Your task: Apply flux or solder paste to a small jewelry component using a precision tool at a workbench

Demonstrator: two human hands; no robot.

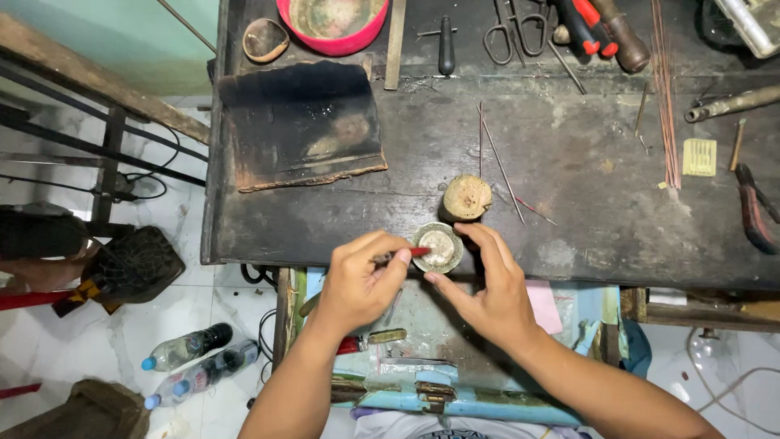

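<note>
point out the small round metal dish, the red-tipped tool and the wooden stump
small round metal dish (439, 245), head view, its pale centre
red-tipped tool (418, 252), head view, the red tip over the dish's rim
wooden stump (467, 197), head view, its flat top

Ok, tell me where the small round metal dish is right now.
In the head view the small round metal dish sits at the near edge of the dark workbench, between the left hand and right hand, just below a round wooden stub.
</note>
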